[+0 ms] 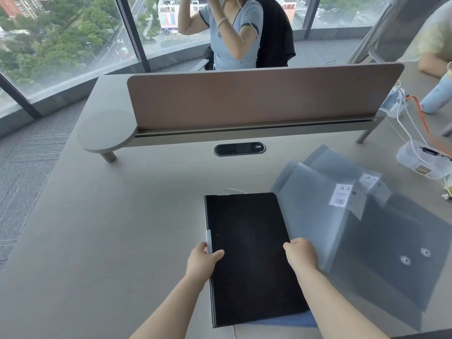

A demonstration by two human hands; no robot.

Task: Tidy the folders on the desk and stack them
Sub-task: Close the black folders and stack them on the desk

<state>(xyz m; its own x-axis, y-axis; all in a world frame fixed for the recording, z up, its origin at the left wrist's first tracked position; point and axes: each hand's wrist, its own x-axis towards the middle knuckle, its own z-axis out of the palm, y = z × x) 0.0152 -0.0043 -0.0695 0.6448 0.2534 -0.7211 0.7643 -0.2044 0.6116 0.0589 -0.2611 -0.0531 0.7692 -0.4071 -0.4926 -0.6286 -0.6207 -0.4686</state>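
- Black folder (252, 258) lay flat on the grey desk (122, 241), centre-front, long side running away from us.
- Our left hand (204, 259) gripped its left edge: thumb on top of the cover, fingers under/round the spine, next to a pale clip on that edge.
- Our right hand (300, 254) was closed on the folder's right edge, approx. level w/ the left; fingers curled over the edge, fingertips hidden.
- A blue sheet or folder (288, 322) stuck out under the black one's near right corner.
- Translucent folders (325, 211) lay fanned just to the right, overlapping each other; the nearest edge touched or slightly overlapped the black folder. Two showed white "A4" labels; two snap buttons visible near the front.
- Thin white cable (236, 190) peeked out behind the black folder's far edge.
- Brown divider panel (256, 99) stood across the desk beyond.
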